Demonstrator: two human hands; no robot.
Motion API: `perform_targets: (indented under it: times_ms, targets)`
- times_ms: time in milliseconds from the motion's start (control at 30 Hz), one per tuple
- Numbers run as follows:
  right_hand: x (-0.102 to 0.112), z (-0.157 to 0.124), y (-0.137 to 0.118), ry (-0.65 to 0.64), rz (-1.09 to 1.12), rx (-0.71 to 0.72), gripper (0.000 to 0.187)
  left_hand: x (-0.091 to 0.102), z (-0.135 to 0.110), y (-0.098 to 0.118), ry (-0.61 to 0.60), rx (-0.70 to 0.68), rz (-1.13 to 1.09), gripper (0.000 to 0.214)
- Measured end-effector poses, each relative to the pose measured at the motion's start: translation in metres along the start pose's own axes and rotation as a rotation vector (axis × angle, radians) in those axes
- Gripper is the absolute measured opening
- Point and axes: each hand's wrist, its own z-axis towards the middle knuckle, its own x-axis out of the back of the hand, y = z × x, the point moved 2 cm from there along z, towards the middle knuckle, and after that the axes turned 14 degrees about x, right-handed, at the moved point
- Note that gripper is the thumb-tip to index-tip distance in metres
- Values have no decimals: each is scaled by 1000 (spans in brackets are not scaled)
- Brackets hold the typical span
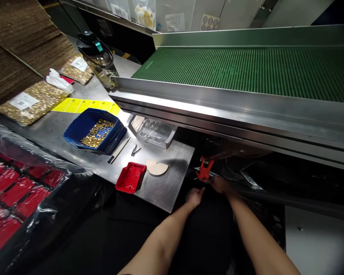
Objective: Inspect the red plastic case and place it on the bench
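Below the conveyor's edge, over my dark lap, both of my hands are close together. My right hand closes at the lower end of an orange plastic piece with forked arms; its exact kind is unclear. My left hand is just to the left and a little lower, its fingers curled and thumb pointing forward. Whatever the left fingers hold is lost in the dark. On the metal table to the left lie a red plastic shell, a cream-coloured rounded piece and small nippers.
A green-belted conveyor runs across above my hands. On the table stand a blue bin of brass-coloured parts, a clear plastic box, a pen-like tool and a bottle. Wrapped red parts fill a black-lined container at left.
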Motion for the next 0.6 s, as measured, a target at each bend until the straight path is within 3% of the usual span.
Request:
perform_targets:
  times_ms: [133,233,300,467,533,600]
  targets:
    - [9,-2,6,166,-54,-198,35,-2,-12,8,94,11,130,41]
    - [12,-30,3,333,-60,-290,36,0,-19,10,134,18,190,39]
    - [-1,-62,-10,451,-62,-302,40,4,-21,11,150,20,216,40]
    - [-70,-128,-55,614,-44,-290,74,12,-26,14,162,27,262,39]
    - [-81,-133,-53,648,9,-276,72,16,-33,15,149,11,284,38]
    - [-75,-134,-36,677,84,-271,62,20,-46,14,124,-20,306,37]
